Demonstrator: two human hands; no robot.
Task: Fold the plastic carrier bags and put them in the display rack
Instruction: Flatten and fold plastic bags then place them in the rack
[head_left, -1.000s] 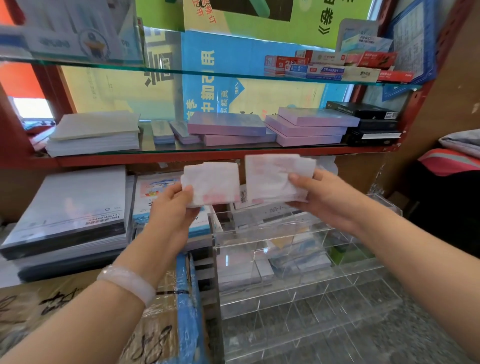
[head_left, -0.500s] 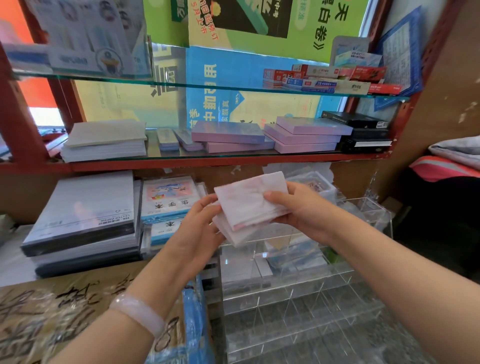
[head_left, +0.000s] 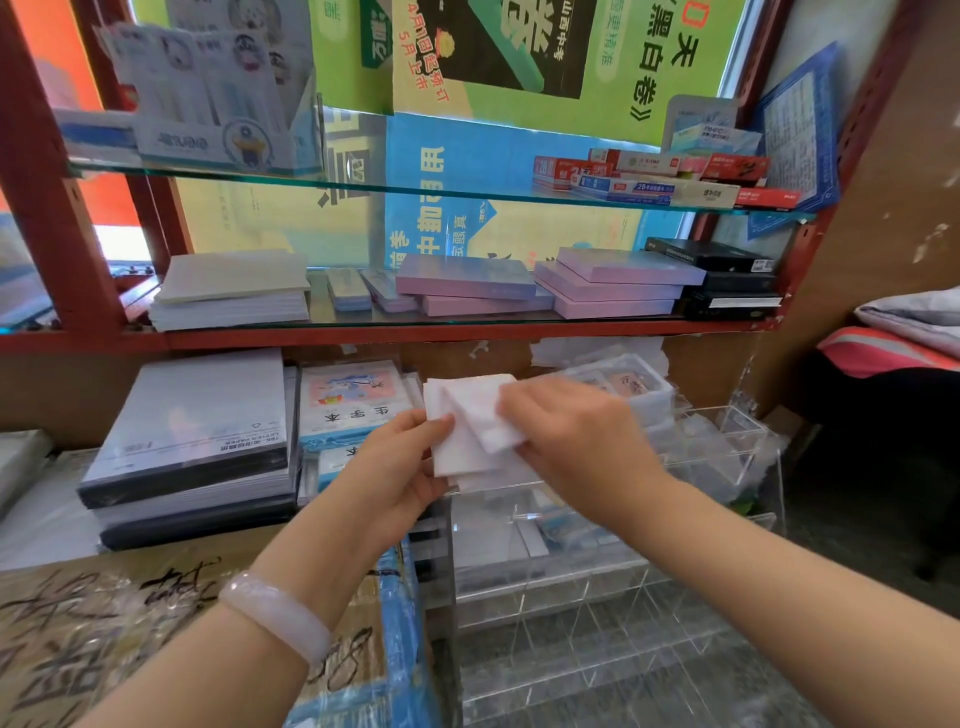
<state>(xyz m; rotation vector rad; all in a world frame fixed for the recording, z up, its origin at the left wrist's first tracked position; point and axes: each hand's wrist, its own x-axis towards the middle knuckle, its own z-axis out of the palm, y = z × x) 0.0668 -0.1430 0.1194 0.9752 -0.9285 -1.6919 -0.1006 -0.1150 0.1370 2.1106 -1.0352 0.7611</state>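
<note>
Two folded white plastic carrier bags (head_left: 465, 426) with faint pink print are stacked together in front of me, just above the clear acrylic display rack (head_left: 597, 582). My left hand (head_left: 400, 462) pinches the stack's left edge between thumb and fingers. My right hand (head_left: 576, 431) grips the right side, its fingers lying over the top bag. The rack has several stepped compartments, and the upper ones hold small packets.
Stacks of paper pads (head_left: 192, 441) and exercise books (head_left: 353, 400) lie to the left of the rack. A red-framed glass shelf (head_left: 415, 332) with purple notepads runs just above the hands. A taped cardboard box (head_left: 156, 623) sits at lower left.
One second ago each hand held a separate folded bag side by side. The hands came together and the two bags are now stacked, held lower and closer to the rack.
</note>
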